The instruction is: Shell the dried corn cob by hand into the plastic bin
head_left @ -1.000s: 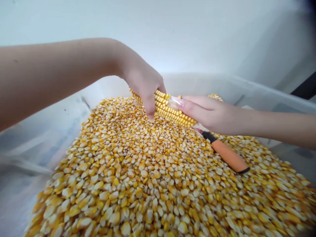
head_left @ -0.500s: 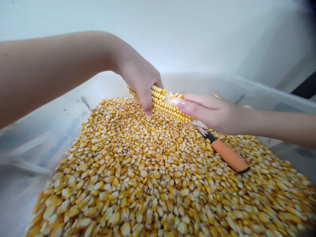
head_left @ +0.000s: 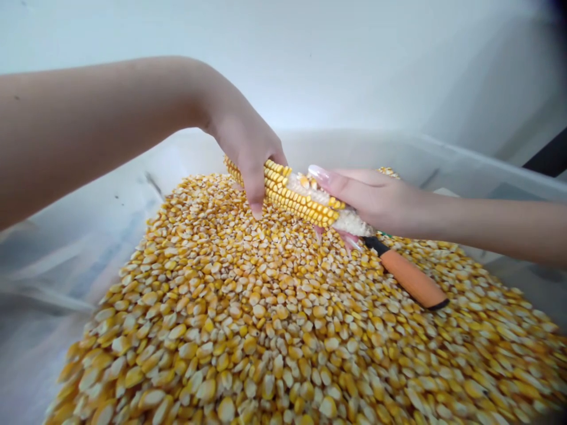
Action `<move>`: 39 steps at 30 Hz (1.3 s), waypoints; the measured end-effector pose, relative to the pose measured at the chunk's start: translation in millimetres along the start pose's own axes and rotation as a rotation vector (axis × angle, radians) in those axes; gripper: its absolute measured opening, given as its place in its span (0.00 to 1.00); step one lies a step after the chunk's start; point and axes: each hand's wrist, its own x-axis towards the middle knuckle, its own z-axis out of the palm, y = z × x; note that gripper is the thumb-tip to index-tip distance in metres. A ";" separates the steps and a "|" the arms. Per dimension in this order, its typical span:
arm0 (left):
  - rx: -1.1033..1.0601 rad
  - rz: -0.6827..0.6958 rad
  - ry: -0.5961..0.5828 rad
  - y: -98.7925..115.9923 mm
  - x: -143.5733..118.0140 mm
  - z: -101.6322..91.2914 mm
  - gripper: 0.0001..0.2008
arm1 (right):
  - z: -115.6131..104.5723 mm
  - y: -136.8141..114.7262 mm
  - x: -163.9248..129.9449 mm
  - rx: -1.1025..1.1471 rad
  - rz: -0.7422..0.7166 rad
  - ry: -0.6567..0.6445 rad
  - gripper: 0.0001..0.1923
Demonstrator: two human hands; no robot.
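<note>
Left hand (head_left: 248, 141) and right hand (head_left: 385, 198) grip the corn cob (head_left: 297, 202), some fingers apparently hidden beneath.

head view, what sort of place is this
Probably an indoor work spot, though home or workshop I can't tell: a plain pale wall stands behind a translucent tub holding a broad heap of loose corn kernels.

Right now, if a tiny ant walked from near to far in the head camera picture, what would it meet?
Loose kernels → orange handle → corn cob, partly bare → the see-through bin's far side → pale wall.
</note>
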 end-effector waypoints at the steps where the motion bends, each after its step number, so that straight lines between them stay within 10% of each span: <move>1: -0.006 0.007 -0.006 -0.8 -0.3 -0.2 0.26 | -1.0 -1.0 0.7 0.009 0.016 -0.010 0.21; 20: 0.012 -0.007 -0.073 -5.5 2.3 -1.9 0.23 | -1.1 6.9 0.8 -0.035 0.014 -0.005 0.18; 30: 0.075 -0.019 -0.150 1.5 3.7 0.5 0.17 | 6.8 4.3 -8.8 -0.658 -0.156 0.144 0.17; 39: 0.021 -0.016 -0.171 1.0 2.3 1.4 0.17 | 2.2 0.1 -5.3 -0.416 -0.095 0.016 0.18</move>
